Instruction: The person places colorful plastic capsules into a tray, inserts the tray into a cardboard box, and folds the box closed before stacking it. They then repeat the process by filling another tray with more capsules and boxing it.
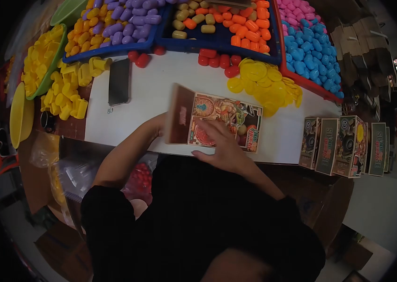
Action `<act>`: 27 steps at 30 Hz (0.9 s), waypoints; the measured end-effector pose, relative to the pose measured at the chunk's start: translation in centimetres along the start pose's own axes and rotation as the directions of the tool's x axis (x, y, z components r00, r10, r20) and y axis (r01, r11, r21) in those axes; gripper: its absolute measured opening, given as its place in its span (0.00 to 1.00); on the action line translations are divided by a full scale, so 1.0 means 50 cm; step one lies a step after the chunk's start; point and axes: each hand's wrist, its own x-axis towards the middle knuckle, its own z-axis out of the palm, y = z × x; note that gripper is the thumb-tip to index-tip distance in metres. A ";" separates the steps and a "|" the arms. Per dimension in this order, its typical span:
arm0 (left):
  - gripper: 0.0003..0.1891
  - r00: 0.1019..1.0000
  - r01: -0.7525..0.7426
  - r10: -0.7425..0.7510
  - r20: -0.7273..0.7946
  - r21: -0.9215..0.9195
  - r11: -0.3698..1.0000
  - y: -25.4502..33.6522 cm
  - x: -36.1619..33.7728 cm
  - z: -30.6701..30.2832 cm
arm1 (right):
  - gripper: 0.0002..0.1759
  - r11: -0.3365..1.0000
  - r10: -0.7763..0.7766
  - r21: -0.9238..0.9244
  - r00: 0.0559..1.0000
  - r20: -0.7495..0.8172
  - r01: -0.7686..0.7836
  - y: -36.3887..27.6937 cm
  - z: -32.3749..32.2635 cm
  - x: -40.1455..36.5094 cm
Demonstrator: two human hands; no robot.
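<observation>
A printed cardboard box (254,117) lies on the white tabletop in front of me, its plain brown flap (179,115) standing up on the left. My left hand (161,124) reaches in at that flap, which hides its fingers. Over the front of the box's colourful printed panel is my right hand (226,146), fingers stretched out and thumb apart. Just beyond the box spreads a pile of yellow discs (264,81). Several red capsules (215,60) lie behind it, close to the blue tray (170,49).
Capsules fill the blue trays at the back; blue and pink ones fill a red tray (297,75). A phone (119,82) and yellow plastic cups (64,91) lie left. Printed boxes (348,145) stand at the right edge. Bagged red pieces (138,181) sit below the table's front edge.
</observation>
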 end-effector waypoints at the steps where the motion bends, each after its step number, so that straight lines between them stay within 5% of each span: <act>1: 0.23 0.991 0.055 -0.023 0.132 -0.242 0.969 -0.009 0.018 0.000 | 0.24 1.000 0.007 -0.003 1.000 0.003 -0.007 0.016 -0.016 -0.008; 2: 0.26 0.964 0.163 -0.046 0.261 -0.448 0.879 -0.018 0.035 0.000 | 0.27 0.988 0.044 -0.153 0.998 0.053 -0.036 0.042 -0.034 -0.019; 4: 0.28 0.964 0.206 -0.117 0.238 -0.399 0.893 -0.023 0.039 -0.006 | 0.30 0.952 0.094 -0.299 0.991 0.097 -0.061 0.062 -0.045 -0.028; 7: 0.26 0.944 0.257 -0.130 0.303 -0.427 0.867 0.006 0.017 0.017 | 0.32 0.981 0.071 -0.188 0.990 0.122 -0.047 0.071 -0.061 -0.017; 8: 0.24 0.936 0.270 -0.127 0.329 -0.437 0.858 0.023 0.001 0.025 | 0.28 0.969 0.184 0.138 0.971 0.150 -0.205 0.074 -0.085 -0.013; 9: 0.21 1.000 -0.024 0.024 0.000 -0.009 1.000 0.035 -0.031 0.028 | 0.24 0.829 0.280 0.440 0.937 0.208 -0.345 0.083 -0.111 -0.010; 10: 0.18 0.924 -0.185 0.319 -0.209 0.487 0.854 0.048 -0.051 0.023 | 0.24 0.832 0.286 0.434 0.938 0.195 -0.345 0.110 -0.139 -0.012; 12: 0.14 0.577 -0.388 0.727 -0.371 0.659 0.644 0.067 -0.070 -0.011 | 0.15 0.913 0.403 0.219 0.842 -0.358 -0.343 0.174 -0.190 -0.004; 13: 0.14 0.582 -0.394 0.729 -0.360 0.659 0.641 0.072 -0.083 0.007 | 0.15 0.913 0.403 0.214 0.838 -0.368 -0.346 0.186 -0.203 0.016; 15: 0.14 0.434 -0.337 0.896 0.094 0.939 0.064 0.054 -0.135 0.065 | 0.08 0.930 0.094 -0.329 0.971 -0.219 -0.164 0.209 -0.219 0.058; 17: 0.20 0.632 -0.350 0.711 0.309 0.932 -0.095 0.022 -0.137 0.140 | 0.07 0.869 -0.015 -0.493 0.997 -0.081 -0.027 0.229 -0.192 0.116; 18: 0.20 0.630 -0.344 0.712 0.309 0.934 -0.100 0.009 -0.131 0.157 | 0.06 0.773 -0.101 -0.621 0.992 0.081 0.130 0.240 -0.175 0.146; 21: 0.26 0.699 -0.241 0.640 0.320 0.947 -0.211 -0.033 -0.101 0.163 | 0.06 0.588 -0.120 -0.769 0.967 0.225 0.252 0.275 -0.137 0.195; 25: 0.30 0.648 -0.222 0.727 0.227 0.969 -0.105 -0.050 -0.073 0.164 | 0.05 0.631 -0.139 -0.721 0.956 0.257 0.286 0.262 -0.165 0.195; 27: 0.29 0.630 -0.219 0.750 0.201 0.973 -0.077 -0.048 -0.059 0.164 | 0.07 0.857 -0.216 -0.477 0.976 0.010 0.195 0.199 -0.192 0.171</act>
